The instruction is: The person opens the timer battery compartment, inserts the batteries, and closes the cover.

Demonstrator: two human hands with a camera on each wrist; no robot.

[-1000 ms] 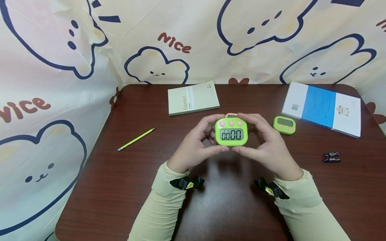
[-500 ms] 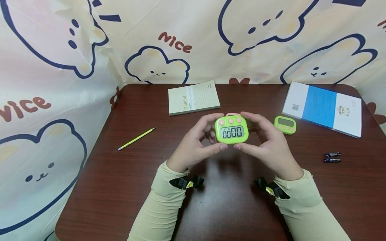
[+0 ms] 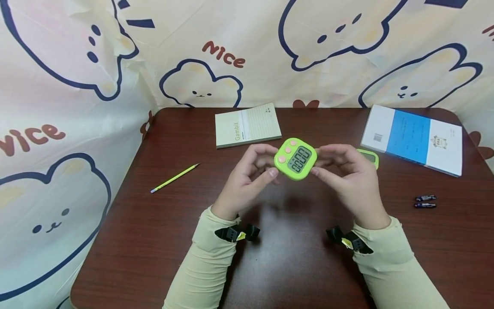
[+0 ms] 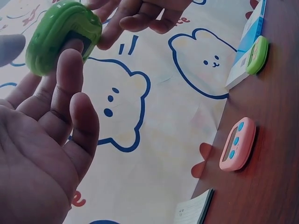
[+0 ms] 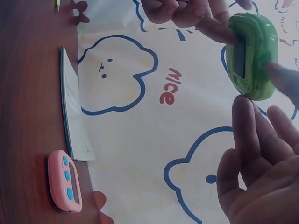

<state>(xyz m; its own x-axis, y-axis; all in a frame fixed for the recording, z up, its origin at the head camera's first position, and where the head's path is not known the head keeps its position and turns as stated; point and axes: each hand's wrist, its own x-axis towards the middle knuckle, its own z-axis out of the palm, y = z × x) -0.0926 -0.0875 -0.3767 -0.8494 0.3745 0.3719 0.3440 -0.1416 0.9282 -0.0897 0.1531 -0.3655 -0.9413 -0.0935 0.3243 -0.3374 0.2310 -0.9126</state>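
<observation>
A green digital timer (image 3: 295,159) with pink buttons is held above the table, tilted with its lit screen toward me. My left hand (image 3: 247,178) grips its left side, thumb in front and fingers behind. At the right edge my right hand (image 3: 351,182) pinches it with thumb and fingertips. Both wrist views show a dark rectangular area on the timer's back, partly behind fingers in the left one. A second green timer (image 3: 370,158) lies beyond my right hand and is partly hidden by it. A pink timer (image 4: 237,143) with blue buttons lies on the table, hidden in the head view.
A pale notebook (image 3: 248,125) lies at the back of the brown table (image 3: 154,240). On the left is a yellow-green pencil (image 3: 175,178). A blue and white book (image 3: 411,139) occupies the back right corner, with two batteries (image 3: 425,201) nearer me.
The held timer has turned anticlockwise from level to a steep tilt. My left thumb has shifted left and up along it, and my right hand has moved slightly right, covering more of the second timer.
</observation>
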